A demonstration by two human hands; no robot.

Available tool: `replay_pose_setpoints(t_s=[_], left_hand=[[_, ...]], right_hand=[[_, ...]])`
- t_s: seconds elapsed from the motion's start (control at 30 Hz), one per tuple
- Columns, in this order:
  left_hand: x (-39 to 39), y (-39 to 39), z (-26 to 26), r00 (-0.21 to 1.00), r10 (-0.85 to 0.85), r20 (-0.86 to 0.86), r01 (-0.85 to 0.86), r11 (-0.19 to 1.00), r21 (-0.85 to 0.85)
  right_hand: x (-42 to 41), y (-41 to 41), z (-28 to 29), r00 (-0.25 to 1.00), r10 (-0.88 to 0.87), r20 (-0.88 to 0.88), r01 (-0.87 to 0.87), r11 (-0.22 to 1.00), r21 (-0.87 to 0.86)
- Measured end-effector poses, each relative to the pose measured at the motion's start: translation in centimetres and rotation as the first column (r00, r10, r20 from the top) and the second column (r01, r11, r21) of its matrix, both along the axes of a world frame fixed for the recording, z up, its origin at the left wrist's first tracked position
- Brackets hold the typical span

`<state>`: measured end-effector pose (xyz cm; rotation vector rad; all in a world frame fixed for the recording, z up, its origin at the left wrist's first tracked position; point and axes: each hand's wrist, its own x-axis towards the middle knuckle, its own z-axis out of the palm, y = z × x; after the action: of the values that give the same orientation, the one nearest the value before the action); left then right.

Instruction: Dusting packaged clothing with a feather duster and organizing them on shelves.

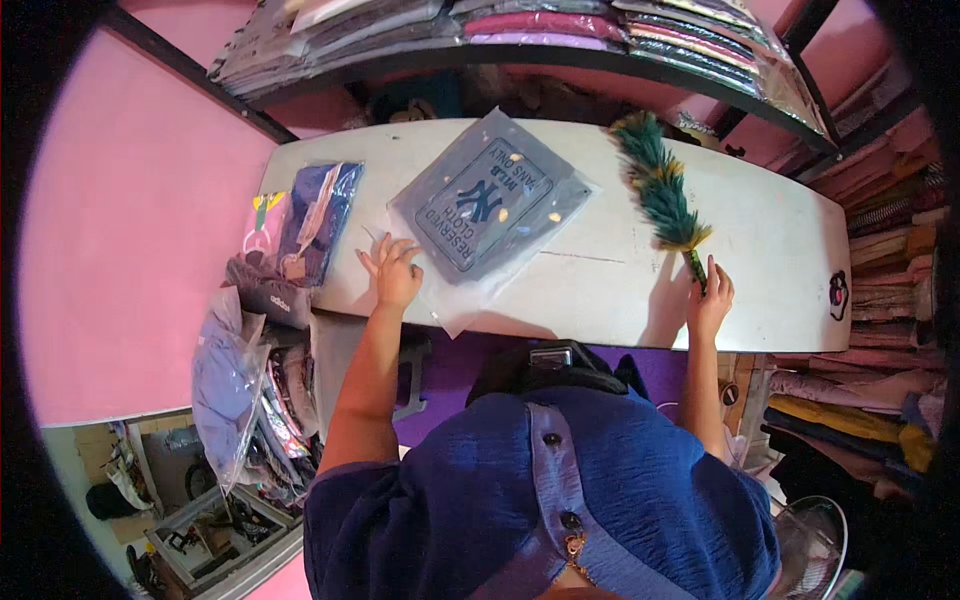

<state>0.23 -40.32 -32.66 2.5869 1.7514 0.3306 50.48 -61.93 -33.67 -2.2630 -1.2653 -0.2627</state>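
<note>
A frosted plastic garment bag [491, 199] with a dark printed design lies slanted on the white table [585, 281]. My left hand [394, 271] is at the bag's lower left edge, fingers spread and holding nothing that I can make out; whether the fingertips touch the bag is unclear. At the right, my right hand [710, 300] grips the green handle of a feather duster [660, 187], whose dark green and yellow feathers point away from me over the table. Clear-wrapped dark blue folded cloth [319, 217] and a pink packet [266, 225] lie at the table's left end.
A shelf [562, 56] stacked with bagged, folded clothes spans the far side. Folded fabrics [877, 277] are piled at the right, beyond the table's end. Bagged garments [229, 382] hang at the lower left near a dark pouch [274, 292]. A round wire-guarded fan [814, 547] stands at the lower right.
</note>
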Motion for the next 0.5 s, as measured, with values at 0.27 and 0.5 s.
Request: replay_pose_setpoints(t_s=[0.27, 0.5], left_hand=[[2.2, -1.1, -0.3, 0.989, 0.057, -0.134, -0.060, 0.998, -0.017], [7.6, -3.9, 2.5, 0.987, 0.069, -0.143, -0.092, 0.982, -0.164]], right_hand=[[-2.3, -1.8, 0.1, 0.992, 0.104, -0.078, -0.095, 0.988, 0.120], [-5.0, -1.8, 0.6, 0.970, 0.225, -0.087, -0.207, 0.962, 0.178]])
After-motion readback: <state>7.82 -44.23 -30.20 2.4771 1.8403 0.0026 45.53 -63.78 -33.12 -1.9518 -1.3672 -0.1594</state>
